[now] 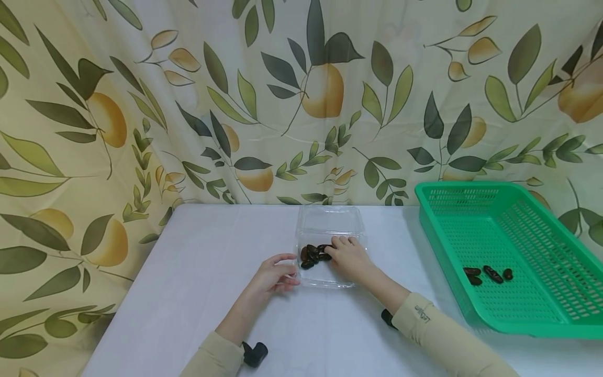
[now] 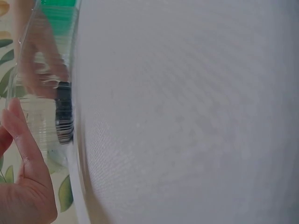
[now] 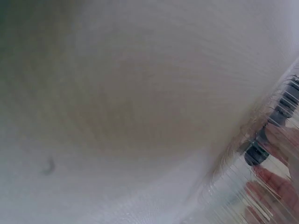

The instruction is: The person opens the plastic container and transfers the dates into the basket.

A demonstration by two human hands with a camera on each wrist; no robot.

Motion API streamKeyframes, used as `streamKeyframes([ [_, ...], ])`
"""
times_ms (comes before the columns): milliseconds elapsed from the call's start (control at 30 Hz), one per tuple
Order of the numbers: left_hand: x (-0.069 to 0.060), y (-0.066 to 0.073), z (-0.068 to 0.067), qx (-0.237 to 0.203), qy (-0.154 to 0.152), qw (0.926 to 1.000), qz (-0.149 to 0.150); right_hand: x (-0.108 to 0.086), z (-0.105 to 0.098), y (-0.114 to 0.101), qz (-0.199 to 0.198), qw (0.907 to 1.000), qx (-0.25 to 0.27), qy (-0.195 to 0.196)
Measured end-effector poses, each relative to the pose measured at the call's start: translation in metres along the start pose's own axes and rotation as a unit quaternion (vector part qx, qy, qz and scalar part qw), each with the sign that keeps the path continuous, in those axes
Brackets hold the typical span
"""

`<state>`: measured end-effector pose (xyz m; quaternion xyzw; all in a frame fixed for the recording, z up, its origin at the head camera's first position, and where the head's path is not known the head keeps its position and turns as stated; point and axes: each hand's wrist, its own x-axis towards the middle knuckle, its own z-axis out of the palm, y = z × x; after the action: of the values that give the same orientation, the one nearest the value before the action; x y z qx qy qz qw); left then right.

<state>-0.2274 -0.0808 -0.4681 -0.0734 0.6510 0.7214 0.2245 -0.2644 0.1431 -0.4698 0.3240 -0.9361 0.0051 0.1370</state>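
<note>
A clear plastic clamshell box (image 1: pixel 325 280) lies with its lid laid back on the white table. Dark brown dates (image 1: pixel 310 254) are heaped on the left side of its tray. My left hand (image 1: pixel 273 275) holds the box's left wall between thumb and fingers; in the left wrist view, the fingers (image 2: pixel 23 135) show at the clear rim. My right hand (image 1: pixel 350 259) reaches inside the box from the right. Through the ribbed wall in the right wrist view, its thumb and fingers pinch a dark date (image 3: pixel 256 153). Part of the heap is hidden behind that hand.
A green plastic basket (image 1: pixel 464 298) stands on the right, with several dates (image 1: pixel 493 274) on its floor. The white-covered table (image 1: pixel 207 272) meets a curtain (image 1: pixel 282 157) printed with fruit and leaves at the back. Black wrist devices (image 1: pixel 255 354) sit under the sleeves.
</note>
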Motion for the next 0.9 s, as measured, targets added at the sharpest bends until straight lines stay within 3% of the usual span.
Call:
streamKeyframes([
  [333,-0.0023,0.0000,0.0011,0.003,-0.003,1.0000,0.002,0.0015,0.0062,0.0003,-0.007,0.9998,-0.016,-0.013],
  [900,-0.0023,0.0010,0.0011,-0.001,-0.007,1.0000,0.005,0.0030,0.0001,-0.0010,-0.006,0.9999,-0.013,0.001],
])
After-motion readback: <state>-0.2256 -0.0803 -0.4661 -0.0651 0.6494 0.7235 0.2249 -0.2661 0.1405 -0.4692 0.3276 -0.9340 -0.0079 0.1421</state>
